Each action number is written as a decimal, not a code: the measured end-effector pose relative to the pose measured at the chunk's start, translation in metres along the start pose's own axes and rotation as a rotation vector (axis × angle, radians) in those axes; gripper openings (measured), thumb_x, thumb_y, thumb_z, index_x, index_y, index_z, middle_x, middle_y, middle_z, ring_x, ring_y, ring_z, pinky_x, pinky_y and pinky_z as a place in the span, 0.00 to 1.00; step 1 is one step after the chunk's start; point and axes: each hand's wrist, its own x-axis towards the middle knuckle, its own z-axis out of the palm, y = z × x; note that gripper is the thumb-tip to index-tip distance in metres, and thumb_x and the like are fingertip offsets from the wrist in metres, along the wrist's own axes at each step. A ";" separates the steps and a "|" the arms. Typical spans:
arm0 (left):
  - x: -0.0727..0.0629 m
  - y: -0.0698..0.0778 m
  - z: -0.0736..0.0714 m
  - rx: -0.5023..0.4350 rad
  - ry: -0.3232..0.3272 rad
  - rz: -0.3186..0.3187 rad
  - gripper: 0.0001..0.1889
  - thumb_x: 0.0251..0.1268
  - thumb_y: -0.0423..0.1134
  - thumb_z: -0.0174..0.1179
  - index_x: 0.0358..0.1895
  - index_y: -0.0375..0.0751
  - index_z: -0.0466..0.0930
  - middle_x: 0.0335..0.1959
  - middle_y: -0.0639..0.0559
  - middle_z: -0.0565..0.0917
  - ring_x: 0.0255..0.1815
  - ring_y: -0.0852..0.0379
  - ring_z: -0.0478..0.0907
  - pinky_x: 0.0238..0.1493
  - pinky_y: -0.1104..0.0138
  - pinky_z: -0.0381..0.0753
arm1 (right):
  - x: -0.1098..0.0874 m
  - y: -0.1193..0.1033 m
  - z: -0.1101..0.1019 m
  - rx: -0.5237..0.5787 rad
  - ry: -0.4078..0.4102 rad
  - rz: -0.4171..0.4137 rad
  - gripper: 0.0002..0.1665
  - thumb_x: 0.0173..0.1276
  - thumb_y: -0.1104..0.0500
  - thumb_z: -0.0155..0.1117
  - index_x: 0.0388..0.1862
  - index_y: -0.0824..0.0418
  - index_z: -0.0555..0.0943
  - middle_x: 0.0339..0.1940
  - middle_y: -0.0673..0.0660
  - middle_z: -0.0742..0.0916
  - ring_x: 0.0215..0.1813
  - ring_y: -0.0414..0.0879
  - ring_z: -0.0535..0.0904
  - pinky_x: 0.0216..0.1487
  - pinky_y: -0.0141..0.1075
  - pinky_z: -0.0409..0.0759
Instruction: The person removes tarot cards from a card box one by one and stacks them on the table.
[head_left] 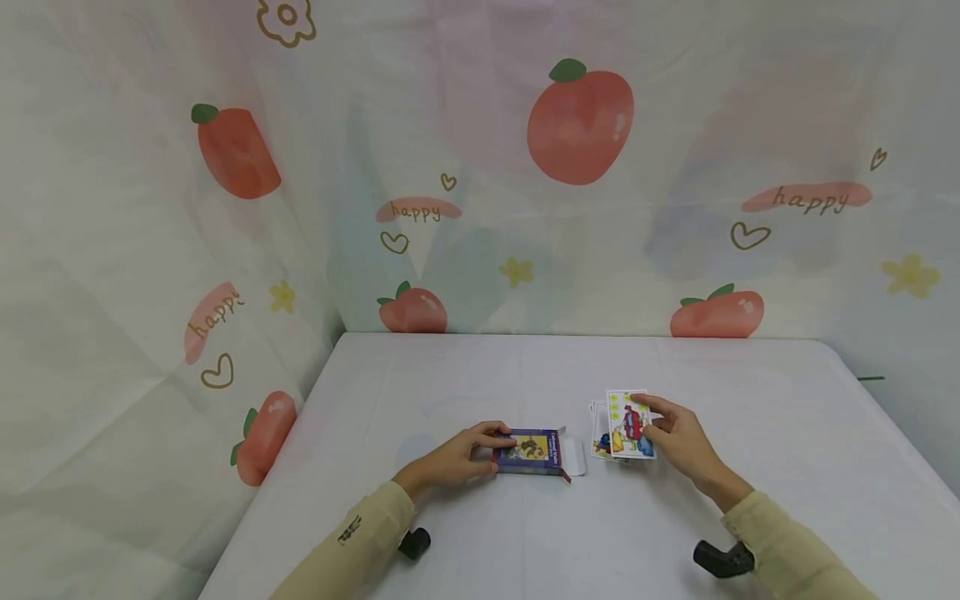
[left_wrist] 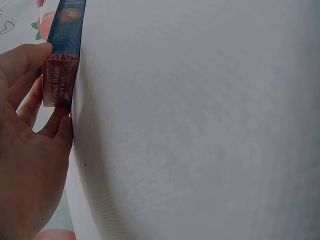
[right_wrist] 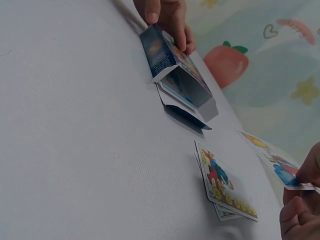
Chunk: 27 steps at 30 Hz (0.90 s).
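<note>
On the table lies a dark blue tarot card box (head_left: pixel 528 451), its end flap folded out toward the right. My left hand (head_left: pixel 452 458) grips the box's left end, thumb on the near side and fingers across the top. The right wrist view looks into the box's open mouth (right_wrist: pixel 187 90), where the edge of a card shows. My right hand (head_left: pixel 684 440) pinches a colourful picture card (head_left: pixel 631 425) by its right edge. This card is raised over a small, uneven stack of cards (right_wrist: pixel 227 185) lying face up to the right of the box.
A white cloth covers the table (head_left: pixel 480 533). Behind it hangs a pale curtain (head_left: pixel 480 275) printed with fruit, hearts and flowers, which continues along the left side. Black wrist-worn devices (head_left: pixel 723 559) show at both sleeves.
</note>
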 end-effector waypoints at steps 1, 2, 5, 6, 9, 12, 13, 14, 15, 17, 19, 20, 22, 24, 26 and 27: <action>0.000 0.000 0.000 -0.001 0.000 0.000 0.26 0.69 0.35 0.62 0.70 0.54 0.75 0.74 0.57 0.67 0.81 0.52 0.57 0.80 0.47 0.57 | 0.001 0.001 0.000 -0.002 -0.004 0.004 0.32 0.70 0.70 0.54 0.74 0.68 0.68 0.70 0.73 0.74 0.39 0.37 0.76 0.35 0.28 0.77; 0.000 0.000 0.000 -0.003 0.000 -0.001 0.26 0.69 0.35 0.62 0.70 0.54 0.75 0.74 0.57 0.67 0.81 0.52 0.57 0.80 0.47 0.57 | 0.001 0.001 0.000 -0.005 -0.007 0.008 0.32 0.70 0.70 0.54 0.74 0.68 0.68 0.71 0.73 0.73 0.39 0.37 0.76 0.35 0.28 0.77; 0.000 0.000 0.000 -0.006 -0.001 0.001 0.26 0.69 0.34 0.62 0.70 0.54 0.75 0.74 0.56 0.67 0.81 0.52 0.57 0.80 0.47 0.57 | 0.003 0.003 0.001 -0.001 -0.018 0.027 0.33 0.70 0.71 0.53 0.74 0.68 0.67 0.71 0.73 0.73 0.39 0.39 0.76 0.33 0.29 0.76; 0.000 0.000 0.000 -0.006 -0.001 0.001 0.26 0.69 0.34 0.62 0.70 0.54 0.75 0.74 0.56 0.67 0.81 0.51 0.57 0.80 0.47 0.57 | 0.003 0.003 0.002 0.001 -0.021 0.033 0.33 0.69 0.71 0.53 0.74 0.68 0.67 0.70 0.73 0.73 0.39 0.40 0.76 0.33 0.29 0.76; 0.000 0.000 0.000 -0.007 0.000 0.001 0.26 0.70 0.34 0.62 0.70 0.54 0.76 0.74 0.56 0.67 0.81 0.51 0.57 0.80 0.47 0.57 | 0.005 0.005 0.003 0.012 -0.032 0.045 0.33 0.69 0.71 0.53 0.74 0.68 0.67 0.70 0.74 0.73 0.40 0.42 0.77 0.33 0.29 0.77; 0.000 0.000 0.000 -0.011 0.003 -0.002 0.26 0.70 0.34 0.62 0.70 0.55 0.76 0.74 0.57 0.67 0.81 0.51 0.56 0.80 0.47 0.57 | 0.006 0.008 0.005 0.006 -0.038 0.050 0.33 0.69 0.70 0.53 0.74 0.68 0.67 0.70 0.74 0.73 0.41 0.44 0.77 0.35 0.28 0.78; 0.000 0.000 0.000 -0.012 0.003 -0.003 0.26 0.70 0.34 0.62 0.70 0.55 0.76 0.74 0.57 0.67 0.81 0.51 0.56 0.80 0.47 0.57 | 0.006 0.008 0.005 0.003 -0.041 0.053 0.33 0.69 0.70 0.53 0.74 0.68 0.67 0.70 0.74 0.72 0.42 0.44 0.77 0.36 0.28 0.79; 0.000 0.000 0.000 -0.013 0.003 -0.004 0.26 0.70 0.34 0.62 0.70 0.55 0.76 0.74 0.57 0.67 0.81 0.51 0.56 0.80 0.47 0.57 | 0.006 0.009 0.006 -0.001 -0.043 0.055 0.33 0.69 0.70 0.53 0.75 0.68 0.67 0.71 0.74 0.72 0.42 0.44 0.77 0.36 0.28 0.79; 0.000 0.001 0.000 -0.014 0.003 -0.006 0.26 0.70 0.34 0.62 0.70 0.55 0.76 0.74 0.57 0.67 0.81 0.51 0.56 0.80 0.47 0.57 | 0.007 0.010 0.006 -0.002 -0.046 0.058 0.33 0.69 0.70 0.53 0.75 0.68 0.67 0.71 0.74 0.72 0.41 0.44 0.77 0.36 0.28 0.79; -0.001 0.001 0.000 -0.019 0.003 -0.008 0.26 0.70 0.34 0.62 0.70 0.55 0.76 0.75 0.57 0.67 0.81 0.51 0.56 0.80 0.47 0.57 | 0.008 0.011 0.007 -0.001 -0.051 0.066 0.33 0.70 0.70 0.53 0.75 0.68 0.67 0.72 0.74 0.71 0.41 0.44 0.77 0.36 0.28 0.79; -0.001 0.001 0.000 -0.021 0.001 -0.009 0.26 0.70 0.34 0.62 0.70 0.55 0.76 0.75 0.57 0.67 0.82 0.52 0.56 0.80 0.47 0.57 | 0.008 0.012 0.007 0.005 -0.055 0.074 0.33 0.70 0.70 0.53 0.75 0.68 0.67 0.72 0.73 0.70 0.41 0.43 0.77 0.37 0.27 0.79; -0.001 0.001 0.000 -0.023 0.002 -0.009 0.26 0.70 0.34 0.62 0.70 0.55 0.76 0.75 0.57 0.67 0.82 0.52 0.55 0.80 0.47 0.57 | 0.009 0.012 0.007 0.004 -0.062 0.074 0.34 0.69 0.70 0.53 0.75 0.69 0.66 0.72 0.74 0.70 0.41 0.43 0.77 0.37 0.27 0.79; -0.001 0.000 0.000 -0.026 0.001 -0.006 0.26 0.69 0.34 0.62 0.70 0.55 0.76 0.74 0.57 0.67 0.82 0.51 0.55 0.80 0.47 0.56 | 0.009 0.011 0.008 0.006 -0.067 0.081 0.34 0.69 0.70 0.53 0.75 0.69 0.66 0.73 0.74 0.70 0.42 0.43 0.77 0.38 0.26 0.80; 0.000 -0.001 0.000 -0.026 0.001 -0.001 0.26 0.69 0.34 0.62 0.70 0.55 0.76 0.74 0.58 0.67 0.82 0.51 0.55 0.81 0.47 0.56 | 0.009 0.011 0.008 0.006 -0.072 0.089 0.34 0.69 0.70 0.53 0.75 0.69 0.66 0.73 0.75 0.69 0.43 0.42 0.78 0.39 0.26 0.80; 0.000 -0.001 0.000 -0.025 0.003 0.001 0.26 0.69 0.34 0.62 0.69 0.55 0.76 0.74 0.58 0.67 0.82 0.51 0.56 0.81 0.47 0.56 | 0.010 0.011 0.008 0.008 -0.081 0.092 0.34 0.69 0.70 0.53 0.75 0.70 0.65 0.74 0.75 0.68 0.44 0.43 0.79 0.40 0.26 0.80; 0.000 -0.001 0.000 -0.024 0.003 0.002 0.26 0.69 0.34 0.62 0.69 0.55 0.76 0.74 0.58 0.67 0.82 0.51 0.56 0.81 0.47 0.56 | 0.010 0.010 0.009 0.011 -0.080 0.095 0.34 0.69 0.70 0.53 0.75 0.70 0.65 0.74 0.75 0.69 0.44 0.43 0.79 0.39 0.26 0.81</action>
